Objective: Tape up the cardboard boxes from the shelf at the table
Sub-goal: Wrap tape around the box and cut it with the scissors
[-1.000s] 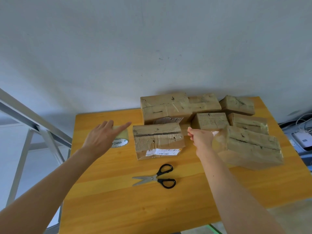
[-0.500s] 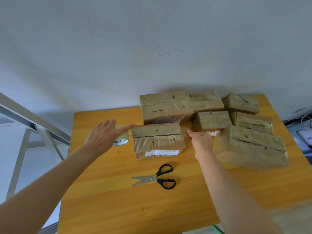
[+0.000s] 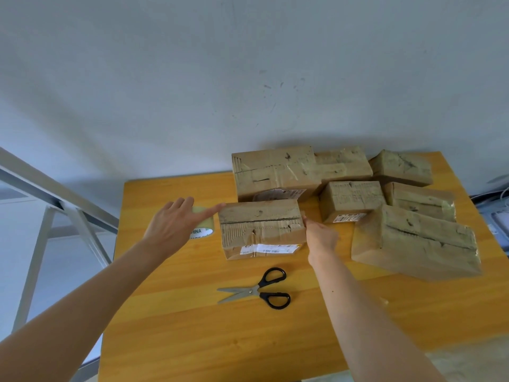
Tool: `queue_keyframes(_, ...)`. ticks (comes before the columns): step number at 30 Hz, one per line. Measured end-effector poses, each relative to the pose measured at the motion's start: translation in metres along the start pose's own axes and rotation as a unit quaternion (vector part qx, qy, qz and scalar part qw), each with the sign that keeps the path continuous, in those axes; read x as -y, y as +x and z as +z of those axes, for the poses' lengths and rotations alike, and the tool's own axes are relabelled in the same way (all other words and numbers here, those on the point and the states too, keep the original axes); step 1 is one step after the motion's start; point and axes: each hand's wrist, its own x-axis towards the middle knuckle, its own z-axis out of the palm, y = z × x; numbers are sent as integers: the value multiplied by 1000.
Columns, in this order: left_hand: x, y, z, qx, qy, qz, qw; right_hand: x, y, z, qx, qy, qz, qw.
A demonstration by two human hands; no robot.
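Seven cardboard boxes on the yellow table point(image 3: 192, 326), with tape roll and scissors.

I read the front box point(image 3: 261, 227) lying flat near the centre: worn brown card, a dark seam line across its top, a white label on its near face. The left hand point(image 3: 170, 230) touches its upper left corner with one straight finger, and the right hand point(image 3: 321, 238) grips its right end. Behind it stands the largest box point(image 3: 272, 172). Four smaller boxes sit to the right, and the angled box point(image 3: 416, 241), glossy with tape, lies nearest the right edge. The tape roll point(image 3: 202, 231) lies flat just left of the front box, and the black-handled scissors point(image 3: 259, 289) lie in front of it, blades pointing left.
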Motion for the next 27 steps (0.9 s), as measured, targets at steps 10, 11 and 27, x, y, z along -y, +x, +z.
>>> queue_keyframes(10, 0, -5, -4, -3, -13, -22, 1000, -4, -5, -16, 37, -230, -329, 915)
queue_keyframes(11, 0, -5, -4, -5, -16, -22, 1000, -3, -5, -14, 94, -314, -384, 863)
queue_keyframes(27, 8, -12, -8, 26, 36, 78, 996, -4, 0, 1, 175, -699, -459, 520)
